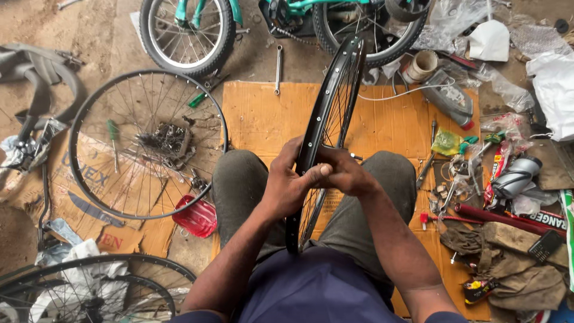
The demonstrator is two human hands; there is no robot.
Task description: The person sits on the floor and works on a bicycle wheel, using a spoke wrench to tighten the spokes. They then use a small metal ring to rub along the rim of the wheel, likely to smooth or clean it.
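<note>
Black spoked metal bicycle rim (335, 90) standing upright on edge between the knees, long axis running near to far, tilted slightly right. Left hand (287, 182) and right hand (344, 173) both clasped around rim.

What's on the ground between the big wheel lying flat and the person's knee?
In the head view, a red plastic piece lies between the flat wheel and the left knee, touching the wheel's rim. Around it is brown cardboard.
</note>
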